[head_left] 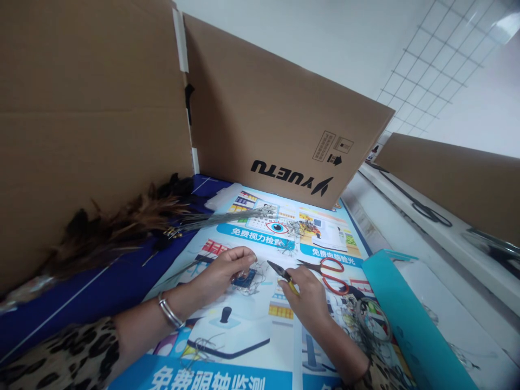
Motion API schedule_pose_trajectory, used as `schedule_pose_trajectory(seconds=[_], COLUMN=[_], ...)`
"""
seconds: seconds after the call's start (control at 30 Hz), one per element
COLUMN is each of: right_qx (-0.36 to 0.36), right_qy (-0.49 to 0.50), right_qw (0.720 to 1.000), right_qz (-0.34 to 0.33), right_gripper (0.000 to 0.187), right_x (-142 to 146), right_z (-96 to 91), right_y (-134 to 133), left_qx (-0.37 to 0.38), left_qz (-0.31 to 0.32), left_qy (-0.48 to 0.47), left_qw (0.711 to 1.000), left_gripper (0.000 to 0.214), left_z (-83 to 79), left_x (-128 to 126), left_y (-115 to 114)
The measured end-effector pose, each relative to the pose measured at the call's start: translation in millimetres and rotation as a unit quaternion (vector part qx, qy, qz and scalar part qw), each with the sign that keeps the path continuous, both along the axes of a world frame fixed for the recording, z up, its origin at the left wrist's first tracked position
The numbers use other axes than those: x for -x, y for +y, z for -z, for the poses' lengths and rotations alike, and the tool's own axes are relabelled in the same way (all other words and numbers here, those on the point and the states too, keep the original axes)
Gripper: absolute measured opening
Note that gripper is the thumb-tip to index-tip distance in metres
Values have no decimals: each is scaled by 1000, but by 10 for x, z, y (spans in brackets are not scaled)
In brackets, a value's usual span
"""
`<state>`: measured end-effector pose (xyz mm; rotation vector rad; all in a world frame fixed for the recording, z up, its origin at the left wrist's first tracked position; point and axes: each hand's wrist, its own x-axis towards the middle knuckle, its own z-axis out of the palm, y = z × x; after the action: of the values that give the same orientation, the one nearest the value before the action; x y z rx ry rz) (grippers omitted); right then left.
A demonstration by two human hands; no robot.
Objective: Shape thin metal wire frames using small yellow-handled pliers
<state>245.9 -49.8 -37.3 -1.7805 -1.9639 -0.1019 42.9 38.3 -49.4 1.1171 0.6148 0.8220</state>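
Note:
My left hand [225, 270] is closed in a pinch on a small bundle of thin wire [247, 279] with a dark blue piece in it, held just above a printed poster [244, 330]. My right hand [309, 295] grips yellow-handled pliers [282, 273], whose dark jaws point left toward the wire bundle and stop a little short of it. A silver bangle [170, 312] sits on my left wrist. Both sleeves have a leopard print.
Red-handled scissors [331, 271] lie just right of my right hand. Brown and black feathers [117, 227] on wire stems lie at the left. Loose wire pieces [290, 233] lie on the poster. Cardboard walls [276, 124] stand behind. A teal box [406, 319] lies at the right.

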Motion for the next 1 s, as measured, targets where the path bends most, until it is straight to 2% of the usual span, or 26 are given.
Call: schedule_pose_trajectory(seconds=[0.5, 0.73, 1.0], right_qx=[15, 13, 19], right_qy=[-3, -4, 11], right_qw=[1000, 1000, 1000], right_qz=[0, 14, -7], right_gripper=[19, 20, 18], right_x=[0, -10, 62], right_z=[-28, -17, -4], right_y=[-16, 14, -1], left_qx=[-4, -3, -9], left_qz=[-10, 10, 8], left_qy=[-3, 6, 5], left_qw=[1000, 1000, 1000], left_gripper=[17, 16, 17], left_z=[42, 29, 28], left_x=[-1, 1, 2], left_y=[21, 12, 16])
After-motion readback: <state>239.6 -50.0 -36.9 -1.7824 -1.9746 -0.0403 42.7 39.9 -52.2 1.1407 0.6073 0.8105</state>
